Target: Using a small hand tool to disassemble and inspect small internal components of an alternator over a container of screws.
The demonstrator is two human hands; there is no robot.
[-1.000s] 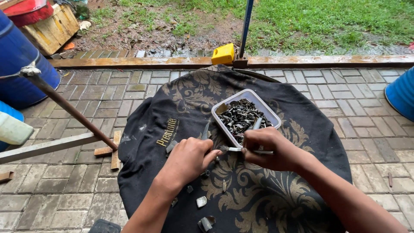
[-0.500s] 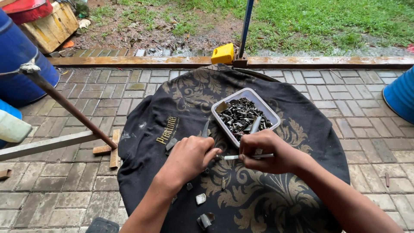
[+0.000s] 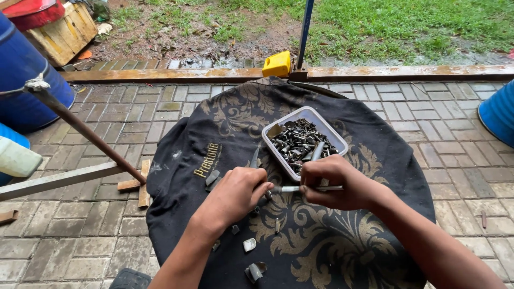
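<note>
A round table draped in a black cloth (image 3: 342, 118) with gold scrollwork fills the middle and lower part of the frame, standing on grey brick paving with wet grass along the top edge. A big blue drum (image 3: 24, 80) sits at the upper left, and the curve of another blue barrel (image 3: 500, 115) shows at the right edge. Just above the table, at top centre, a small yellow container (image 3: 277, 63) rests against a blue post. On the cloth, right of centre, sits a pale rectangular plastic tub (image 3: 326, 126), heaped with dark metal screws and bits (image 3: 300, 143). Just below the tub the right hand (image 3: 334, 184) is curled closed around a slim silver tool (image 3: 289, 189), a driver by the look of it, though its tip is too small to make out. The left hand (image 3: 235, 194), left of it, is loosely fisted, its fingers pinching at the tool's tip where the two hands meet. A few loose metal pieces (image 3: 249, 244) lie scattered on the cloth toward the bottom of the frame.
</note>
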